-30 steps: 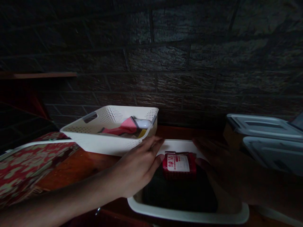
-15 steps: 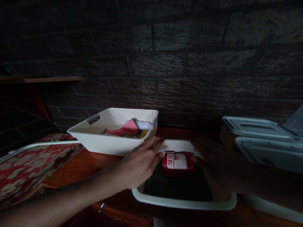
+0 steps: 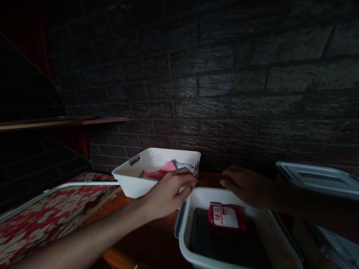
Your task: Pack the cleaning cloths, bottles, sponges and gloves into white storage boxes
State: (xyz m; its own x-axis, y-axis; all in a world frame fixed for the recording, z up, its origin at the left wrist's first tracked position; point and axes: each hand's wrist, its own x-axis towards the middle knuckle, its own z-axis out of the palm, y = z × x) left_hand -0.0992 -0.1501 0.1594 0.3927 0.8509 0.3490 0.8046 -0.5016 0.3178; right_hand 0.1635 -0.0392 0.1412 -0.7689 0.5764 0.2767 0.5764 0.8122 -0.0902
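Observation:
My left hand (image 3: 171, 192) is over the gap between the white perforated basket (image 3: 134, 186) and a white bin (image 3: 186, 244), its thumb apart from the fingers and nothing visible in it. Beyond the bin's back right rim is my right hand (image 3: 244, 185), in shadow, fingers stretched leftward and the thumb separate. Inside the bin, a red package (image 3: 226, 220) with a white printed label lies on something flat and dark (image 3: 221, 248). A pink item (image 3: 160, 173) and a whitish one lie in the basket, partly hidden by my left hand.
Grey-white lidded boxes (image 3: 319, 178) stand at the right, partly behind my right arm. A dark brick wall (image 3: 213, 93) rises behind the wooden surface (image 3: 157, 239). A wooden shelf (image 3: 106, 120) juts out at left, above a red patterned cloth (image 3: 67, 209).
Both hands have lifted out of the bin and away from the red package. The view has shifted, so the bin and basket appear lower and further right.

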